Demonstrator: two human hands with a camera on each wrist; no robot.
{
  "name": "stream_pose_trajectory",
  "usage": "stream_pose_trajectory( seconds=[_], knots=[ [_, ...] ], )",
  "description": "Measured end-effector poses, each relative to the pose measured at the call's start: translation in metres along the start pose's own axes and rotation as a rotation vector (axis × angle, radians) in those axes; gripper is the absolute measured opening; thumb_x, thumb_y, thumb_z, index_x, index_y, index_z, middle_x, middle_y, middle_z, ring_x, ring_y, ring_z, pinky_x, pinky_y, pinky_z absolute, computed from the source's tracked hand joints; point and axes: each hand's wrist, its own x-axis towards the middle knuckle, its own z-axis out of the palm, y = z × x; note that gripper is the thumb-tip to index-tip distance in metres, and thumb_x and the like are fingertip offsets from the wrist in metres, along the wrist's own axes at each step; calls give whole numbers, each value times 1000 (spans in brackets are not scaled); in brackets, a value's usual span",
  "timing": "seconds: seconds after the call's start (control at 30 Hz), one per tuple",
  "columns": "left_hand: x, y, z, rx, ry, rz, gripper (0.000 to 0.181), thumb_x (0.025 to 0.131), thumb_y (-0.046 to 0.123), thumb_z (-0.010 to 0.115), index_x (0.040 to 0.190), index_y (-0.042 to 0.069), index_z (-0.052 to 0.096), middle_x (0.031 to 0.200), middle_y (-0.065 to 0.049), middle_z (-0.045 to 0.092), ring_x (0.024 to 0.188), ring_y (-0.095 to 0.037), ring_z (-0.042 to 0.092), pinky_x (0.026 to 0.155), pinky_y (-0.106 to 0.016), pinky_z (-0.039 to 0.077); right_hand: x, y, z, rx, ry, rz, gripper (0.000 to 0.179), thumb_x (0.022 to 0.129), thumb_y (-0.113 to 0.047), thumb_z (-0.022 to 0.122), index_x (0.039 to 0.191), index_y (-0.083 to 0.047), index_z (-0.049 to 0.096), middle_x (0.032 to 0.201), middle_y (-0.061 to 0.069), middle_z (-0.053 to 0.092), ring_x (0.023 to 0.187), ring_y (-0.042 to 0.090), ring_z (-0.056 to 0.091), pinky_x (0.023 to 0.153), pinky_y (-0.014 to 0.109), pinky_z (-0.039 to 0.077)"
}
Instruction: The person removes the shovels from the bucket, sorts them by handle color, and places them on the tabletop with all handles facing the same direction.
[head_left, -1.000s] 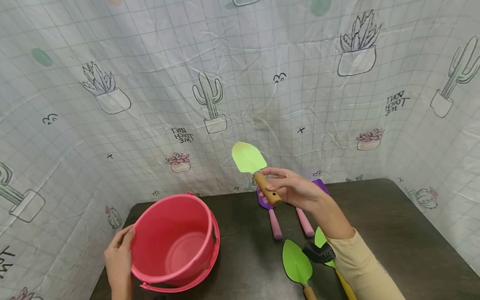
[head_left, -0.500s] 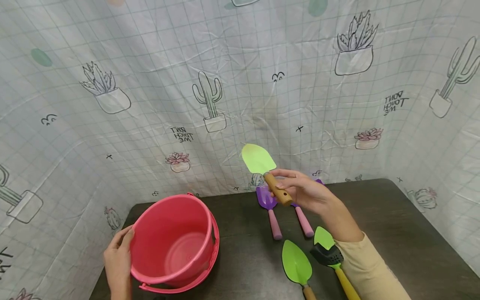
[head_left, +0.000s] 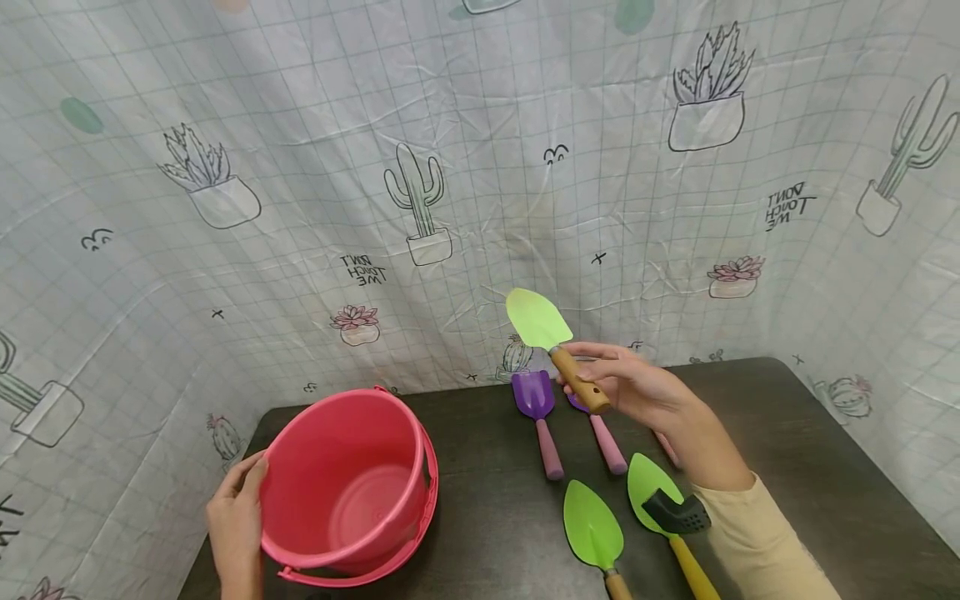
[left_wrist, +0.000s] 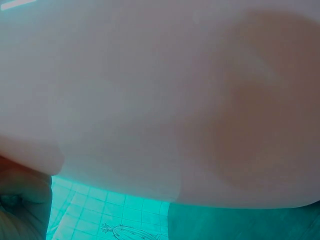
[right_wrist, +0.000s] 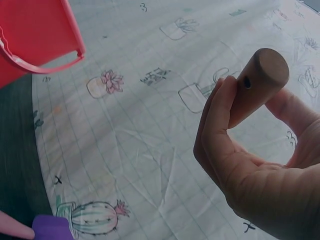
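Note:
A pink bucket [head_left: 322,475] stands at the left of the dark table, tilted with its mouth toward me. My left hand [head_left: 236,517] grips its left rim; in the left wrist view the bucket wall [left_wrist: 125,100] fills most of the picture and the hand [left_wrist: 22,205] shows at lower left. Up in the air right of the bucket, a garden trowel [head_left: 538,318] has a light green blade and a wooden handle [right_wrist: 260,82]. My right hand [head_left: 648,387] pinches that handle between thumb and fingers, blade pointing up and left.
Purple-bladed shovels [head_left: 533,396] with pink handles lie behind and below the right hand. Closer in lie a green trowel [head_left: 592,523], a yellow-handled green trowel [head_left: 648,482] and a black slotted tool head [head_left: 677,511], partly behind the forearm. A cactus-print curtain [head_left: 480,167] surrounds the table [head_left: 487,533].
My right hand has moved right with the trowel, uncovering the purple shovels' blades and more of the yellow-handled trowel. The left hand and bucket have stayed in place.

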Motion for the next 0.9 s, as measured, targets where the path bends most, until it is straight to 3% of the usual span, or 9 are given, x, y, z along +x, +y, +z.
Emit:
stream_pose_trajectory(
  seconds=[0.23, 0.47, 0.63, 0.73, 0.9],
  knots=[
    [1, 1, 0, 16, 0, -4, 49, 104, 42, 59, 137, 5, 66, 101, 14, 64, 72, 10, 57, 61, -12, 49, -3, 0, -16, -6, -63, -9, 30, 101, 0, 55, 125, -14, 68, 122, 10, 67, 102, 23, 70, 86, 35, 57],
    [0, 3, 1, 35, -3, 1, 51, 105, 42, 57, 138, 4, 65, 124, -12, 65, 72, 11, 56, 61, -11, 48, -7, 0, -28, -8, -84, -15, 29, 102, 0, 55, 124, -11, 68, 120, 11, 65, 104, 24, 70, 87, 35, 56],
    [-1, 3, 2, 42, -2, -4, 51, 105, 43, 57, 138, 5, 65, 128, -15, 64, 72, 11, 56, 61, -10, 48, -11, 5, -40, -40, -130, -29, 31, 103, 0, 50, 125, -11, 69, 117, 12, 66, 103, 24, 71, 85, 33, 56],
    [0, 3, 1, 39, -2, -10, 51, 105, 43, 57, 138, 5, 66, 121, -9, 66, 72, 11, 56, 61, -11, 48, -14, 8, -47, -66, -136, -39, 32, 104, 0, 48, 125, -13, 69, 117, 11, 68, 104, 23, 71, 82, 32, 56],
    [0, 4, 0, 18, -10, -21, 50, 104, 43, 59, 138, 6, 66, 99, 17, 61, 73, 10, 57, 62, -11, 48, -21, 13, -57, -92, -79, -27, 32, 104, 0, 49, 123, -16, 69, 117, 11, 68, 104, 22, 71, 80, 32, 56]
  ],
)
